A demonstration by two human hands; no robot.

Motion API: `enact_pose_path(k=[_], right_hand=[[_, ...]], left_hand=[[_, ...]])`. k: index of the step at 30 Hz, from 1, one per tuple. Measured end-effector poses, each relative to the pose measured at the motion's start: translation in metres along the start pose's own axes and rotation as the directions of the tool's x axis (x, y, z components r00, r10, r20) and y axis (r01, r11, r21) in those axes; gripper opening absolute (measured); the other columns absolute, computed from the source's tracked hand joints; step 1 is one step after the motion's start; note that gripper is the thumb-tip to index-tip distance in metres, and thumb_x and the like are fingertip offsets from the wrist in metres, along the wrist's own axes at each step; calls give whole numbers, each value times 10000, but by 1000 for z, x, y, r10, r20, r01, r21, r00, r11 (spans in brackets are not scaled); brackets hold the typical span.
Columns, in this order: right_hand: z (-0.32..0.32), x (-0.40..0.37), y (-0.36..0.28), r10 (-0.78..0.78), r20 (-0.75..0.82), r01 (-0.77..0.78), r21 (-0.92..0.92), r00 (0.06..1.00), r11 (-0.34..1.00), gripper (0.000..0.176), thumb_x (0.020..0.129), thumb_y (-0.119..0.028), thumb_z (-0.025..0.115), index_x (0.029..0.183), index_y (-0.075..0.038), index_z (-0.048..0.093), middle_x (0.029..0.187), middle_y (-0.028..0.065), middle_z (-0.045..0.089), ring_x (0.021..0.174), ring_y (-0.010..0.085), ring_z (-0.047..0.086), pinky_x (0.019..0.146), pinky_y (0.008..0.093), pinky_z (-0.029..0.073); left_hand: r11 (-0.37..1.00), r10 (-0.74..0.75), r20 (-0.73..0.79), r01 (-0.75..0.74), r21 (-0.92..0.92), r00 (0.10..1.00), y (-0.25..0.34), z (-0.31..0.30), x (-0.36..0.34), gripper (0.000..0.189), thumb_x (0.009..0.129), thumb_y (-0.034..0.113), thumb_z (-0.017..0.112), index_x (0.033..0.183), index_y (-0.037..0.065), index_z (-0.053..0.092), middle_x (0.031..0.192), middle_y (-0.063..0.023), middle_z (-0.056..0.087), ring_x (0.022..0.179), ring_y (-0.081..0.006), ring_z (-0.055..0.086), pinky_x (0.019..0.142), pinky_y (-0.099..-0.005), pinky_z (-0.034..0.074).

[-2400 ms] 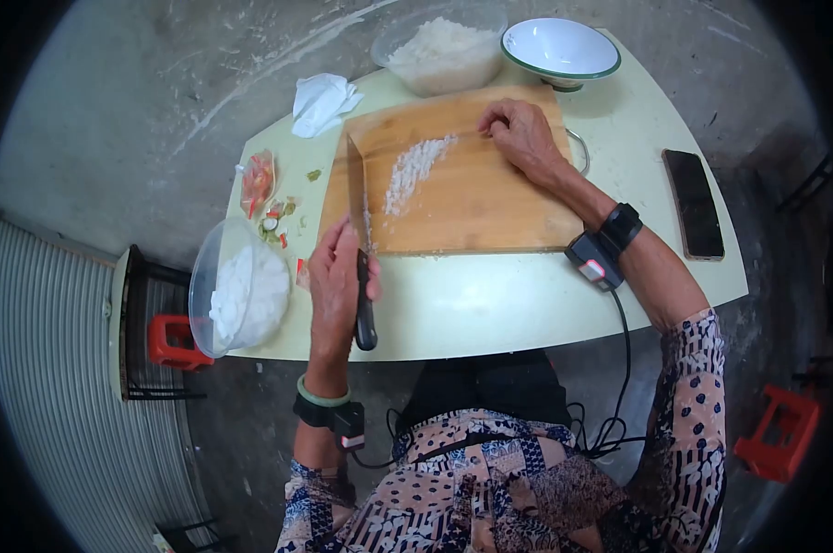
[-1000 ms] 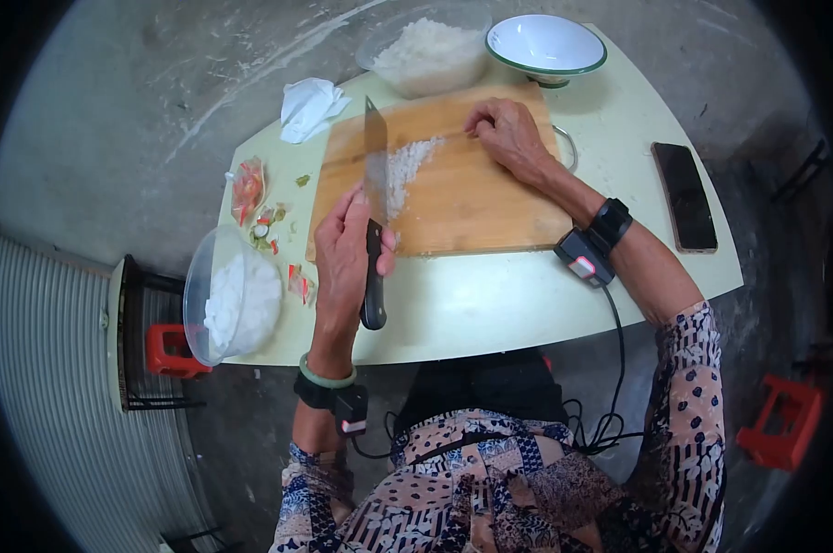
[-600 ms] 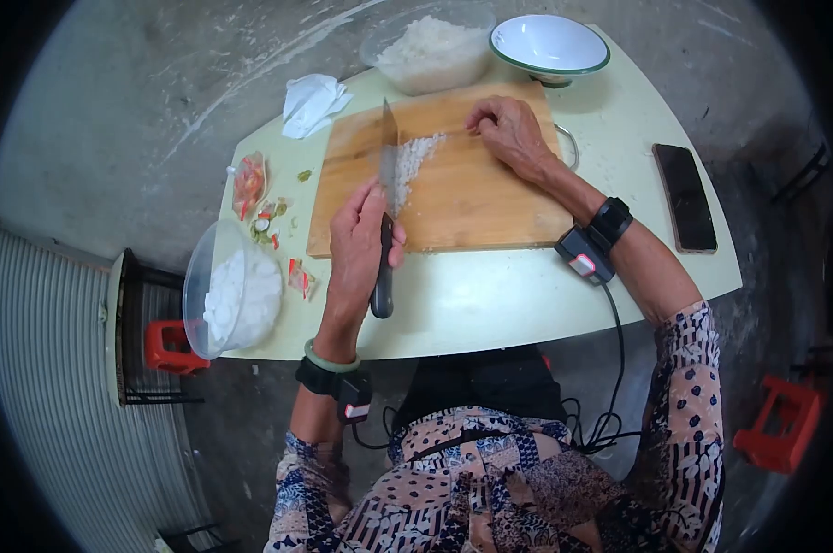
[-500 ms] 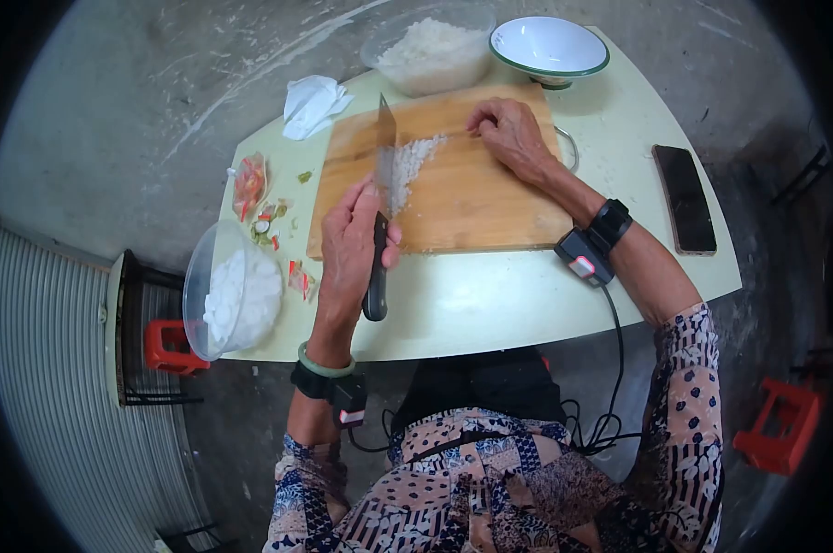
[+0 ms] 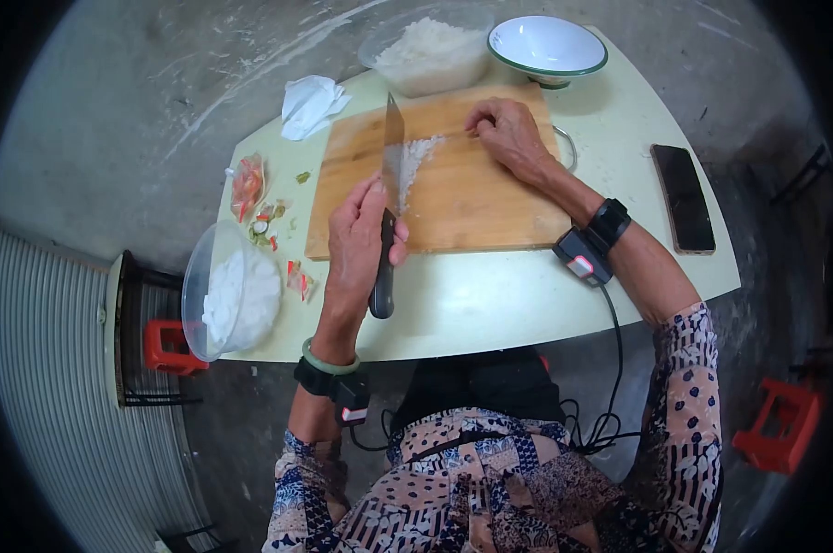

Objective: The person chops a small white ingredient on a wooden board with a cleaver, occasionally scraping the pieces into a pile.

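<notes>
My left hand [image 5: 357, 230] is closed around the black handle of a kitchen knife [image 5: 394, 138]. Its broad blade stands on edge over the wooden cutting board [image 5: 490, 203], with the tip pointing away from me. Along the blade's right side lies a narrow heap of finely chopped white food [image 5: 418, 158]; the blade hides part of it. My right hand [image 5: 510, 136] rests at the board's upper right, its fingers loosely curled in, and I see nothing in them. A metal loop handle [image 5: 567, 147] sticks out of the board beside that wrist.
At the back stand a clear bowl of white shreds [image 5: 433, 51] and a green-rimmed white bowl [image 5: 547, 46]. On the left are a crumpled tissue [image 5: 311, 105], a small plastic bag [image 5: 248, 187], scraps, and a plastic bowl [image 5: 241, 293] with white contents. A phone [image 5: 682, 198] lies right.
The knife and my left hand have moved slightly to the right, bringing the blade further over the chopped heap. My right hand stays in place.
</notes>
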State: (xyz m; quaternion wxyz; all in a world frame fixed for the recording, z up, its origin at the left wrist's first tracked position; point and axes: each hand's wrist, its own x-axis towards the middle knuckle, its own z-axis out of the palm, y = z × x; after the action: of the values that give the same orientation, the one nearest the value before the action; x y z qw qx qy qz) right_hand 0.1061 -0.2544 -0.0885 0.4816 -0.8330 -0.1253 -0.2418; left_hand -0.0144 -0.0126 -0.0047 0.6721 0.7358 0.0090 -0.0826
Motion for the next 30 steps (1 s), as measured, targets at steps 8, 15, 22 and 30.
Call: enact_pose_path(k=[8, 15, 22, 30], right_hand=[[-1, 0, -4, 24, 12, -25, 6, 1000, 1000, 240, 811, -83, 536, 872, 17, 746, 784, 222, 704, 774, 364, 686, 800, 444, 542], [-1, 1, -4, 21, 16, -21, 13, 1000, 1000, 241, 812, -85, 537, 868, 22, 745, 778, 229, 701, 775, 373, 690, 803, 453, 543], [-2, 3, -3, 0, 20, 1, -17, 1000, 1000, 236, 810, -68, 531, 875, 22, 739, 804, 205, 709, 795, 344, 689, 801, 433, 538], [0, 0, -3, 13, -5, -13, 20, 1000, 1000, 243, 806, -88, 535, 863, 23, 744, 775, 239, 692, 792, 393, 685, 811, 473, 532]], left_hand=[[999, 44, 25, -45, 30, 999, 1, 3, 3, 485, 1103, 316, 459, 1473, 8, 513, 670, -46, 582, 466, -87, 489, 449, -246, 397], [997, 57, 61, -61, 52, 997, -4, 4, 8, 480, 1101, 326, 489, 1484, 38, 491, 696, -44, 590, 461, -92, 491, 433, -244, 410], [999, 28, 55, -30, 32, 998, -3, 10, 10, 445, 1099, 311, 463, 1423, 18, 548, 679, -44, 586, 476, -91, 501, 458, -244, 401], [996, 49, 94, -56, 71, 994, -4, 13, 14, 495, 1092, 339, 501, 1490, 45, 496, 698, -47, 599, 466, -81, 492, 436, -228, 405]])
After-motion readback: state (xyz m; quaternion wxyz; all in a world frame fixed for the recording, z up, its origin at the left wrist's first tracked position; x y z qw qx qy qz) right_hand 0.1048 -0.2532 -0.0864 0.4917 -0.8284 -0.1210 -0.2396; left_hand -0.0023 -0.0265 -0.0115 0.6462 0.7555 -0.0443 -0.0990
